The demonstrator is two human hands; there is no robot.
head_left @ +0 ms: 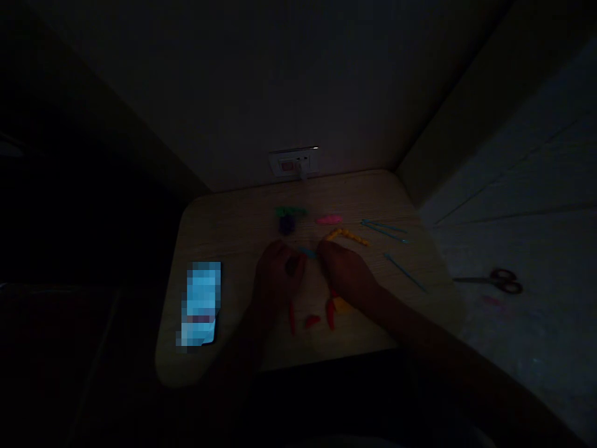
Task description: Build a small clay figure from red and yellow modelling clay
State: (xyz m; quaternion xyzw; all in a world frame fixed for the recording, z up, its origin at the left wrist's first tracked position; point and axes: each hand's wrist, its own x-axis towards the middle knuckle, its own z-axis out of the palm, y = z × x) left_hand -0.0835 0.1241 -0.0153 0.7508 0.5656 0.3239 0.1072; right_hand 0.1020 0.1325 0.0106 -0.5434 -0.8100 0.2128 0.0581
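In dim light, a small light-blue strip spans the gap between my two hands above the table. My left hand is closed, its fingertips at the strip's left end. At the other end, my right hand pinches with curled fingers. Just beyond the right hand lies a lumpy yellow-orange strand. Red pieces that look like modelling clay lie nearer me, beside a flat orange-yellow piece. Farther back are a green piece, a dark purple lump and a pink piece.
A lit phone lies at the table's left. Thin blue sticks are on the right side. Scissors rest on a pale surface beyond the right edge. A wall socket sits behind the wooden table.
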